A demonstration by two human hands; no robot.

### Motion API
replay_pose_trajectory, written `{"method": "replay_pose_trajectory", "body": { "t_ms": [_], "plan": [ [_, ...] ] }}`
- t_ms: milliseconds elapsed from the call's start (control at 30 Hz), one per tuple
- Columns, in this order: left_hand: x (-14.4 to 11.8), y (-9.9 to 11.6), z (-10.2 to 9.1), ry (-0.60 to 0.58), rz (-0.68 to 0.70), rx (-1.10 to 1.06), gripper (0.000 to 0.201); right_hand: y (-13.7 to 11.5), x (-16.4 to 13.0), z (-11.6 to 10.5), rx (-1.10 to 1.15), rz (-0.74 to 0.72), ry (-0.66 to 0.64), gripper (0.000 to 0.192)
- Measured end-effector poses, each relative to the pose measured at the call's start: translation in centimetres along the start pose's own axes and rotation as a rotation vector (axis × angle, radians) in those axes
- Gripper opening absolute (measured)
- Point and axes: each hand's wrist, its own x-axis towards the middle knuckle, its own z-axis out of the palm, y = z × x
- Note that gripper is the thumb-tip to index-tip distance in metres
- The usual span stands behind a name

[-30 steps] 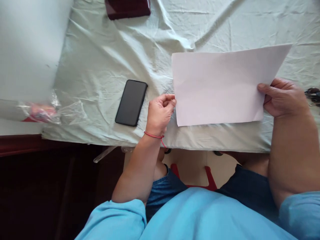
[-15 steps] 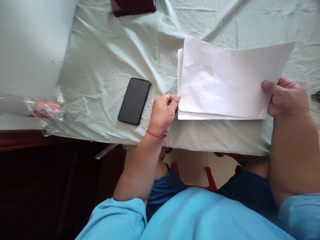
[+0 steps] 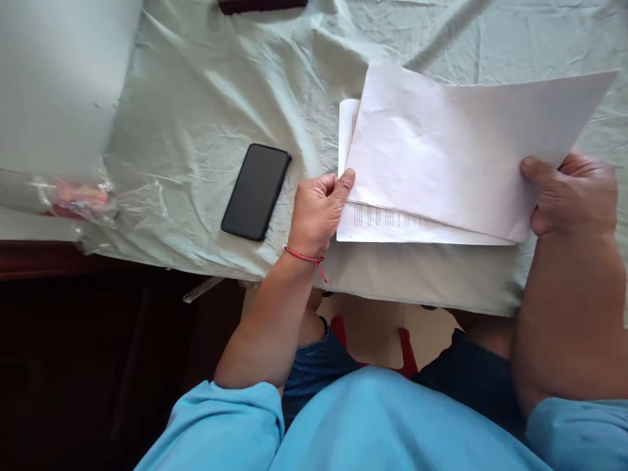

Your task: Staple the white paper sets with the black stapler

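Wrinkled pale sheet [image 3: 206, 98], phone [image 3: 256, 191] beside left hand [image 3: 316, 212], both hands, right hand [image 3: 572, 193] included, pinching papers [image 3: 456, 150].

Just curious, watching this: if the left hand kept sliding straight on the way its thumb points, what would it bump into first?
The left hand points right and slightly away, so it would meet the top sheet almost at once; its thumb seems to touch that edge already, above the printed sheet.
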Motion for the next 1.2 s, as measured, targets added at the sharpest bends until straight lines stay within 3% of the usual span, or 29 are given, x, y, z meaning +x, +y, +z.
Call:
{"method": "replay_pose_trajectory", "body": {
  "t_ms": [133,233,367,567,667,800,1033,1200],
  "plan": [
    [0.9,0.2,0.0,0.030,0.038,-0.007,0.037,0.1,0.0,0.0,-0.043,-0.018,-0.006,0.028],
    [1.4,0.0,-0.2,0.104,0.093,0.060,0.047,0.4,0.3,-0.1,-0.025,-0.040,-0.021,0.029],
    [1.6,-0.3,0.3,0.084,0.065,0.058,0.062,0.7,0.8,-0.5,-0.031,-0.022,0.008,0.028],
    [2.2,-0.2,1.6,0.085,0.067,0.001,0.045,0.9,1.0,-1.5,-0.040,0.003,-0.035,0.027],
    [2.4,-0.5,1.8,0.121,0.113,0.037,0.053,1.2,0.9,-1.9,-0.034,-0.004,-0.068,0.027],
    [2.1,-0.8,2.3,0.072,0.122,0.080,0.067,1.8,1.0,-2.5,-0.061,0.036,0.001,0.030],
    [2.4,-0.6,3.3,0.056,0.101,0.009,0.052,2.1,1.7,-3.3,0.015,0.052,0.012,0.031],
    [2.5,-1.1,3.3,0.059,0.166,0.074,0.063,1.7,2.0,-3.3,0.043,0.063,0.033,0.028]
  ]
}}
